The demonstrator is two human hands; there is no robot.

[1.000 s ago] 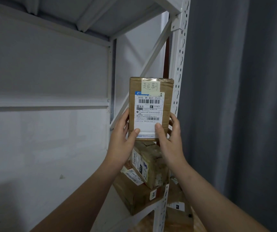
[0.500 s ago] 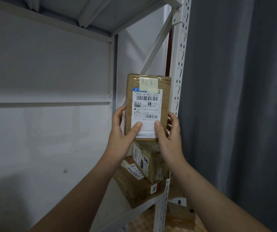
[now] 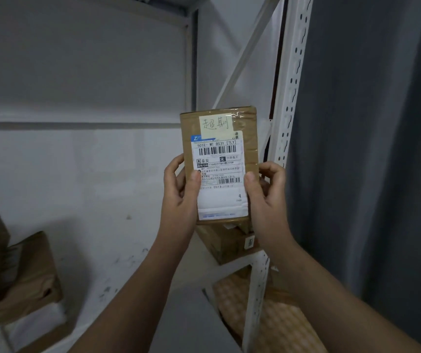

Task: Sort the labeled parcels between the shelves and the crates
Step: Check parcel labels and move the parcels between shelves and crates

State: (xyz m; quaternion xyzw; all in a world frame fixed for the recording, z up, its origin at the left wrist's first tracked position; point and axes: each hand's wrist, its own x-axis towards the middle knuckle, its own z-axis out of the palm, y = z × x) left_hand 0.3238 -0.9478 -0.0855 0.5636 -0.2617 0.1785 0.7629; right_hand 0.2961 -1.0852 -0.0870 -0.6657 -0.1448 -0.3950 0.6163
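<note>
Parcel [image 3: 218, 163]: brown taped carton, held upright in the air with its label face to the camera, in front of the right end of the rack [image 3: 190, 59]. It sits on no shelf board. White shipping label [image 3: 220, 179] covers most of the face: barcodes, "501E- MI BS31 [TLY]", and a "4" low on the right. A pale yellow note [image 3: 215, 124] with two handwritten characters is stuck over the label's top edge.

Left hand [image 3: 178, 197] grips the carton's left edge, thumb [image 3: 195, 175] flat on the label, fingers curled round behind. Right hand [image 3: 268, 202] does the same on the right edge, thumb [image 3: 250, 178] on the label's right margin. Both hands hold the lower half; the top half stands free.

Just below the parcel's bottom edge in view: brown box [image 3: 227, 244] at the front right corner of the shelf board, small white sticker [image 3: 249, 242] on its front face.

Front right upright [image 3: 290, 85], white and slotted, is just right of the parcel. A diagonal brace [image 3: 245, 52] runs up behind the parcel. Grey curtain [image 3: 369, 149] fills everything right of the upright. White wall [image 3: 77, 72] is behind the rack.

Towards the left end of the board: paper-wrapped parcels [image 3: 18, 271] in a pile, with something white and glossy [image 3: 31, 324] under them, probably a poly bag but too blurred to be sure. Under the board, by the upright: a tan chequered packet [image 3: 275, 324].
</note>
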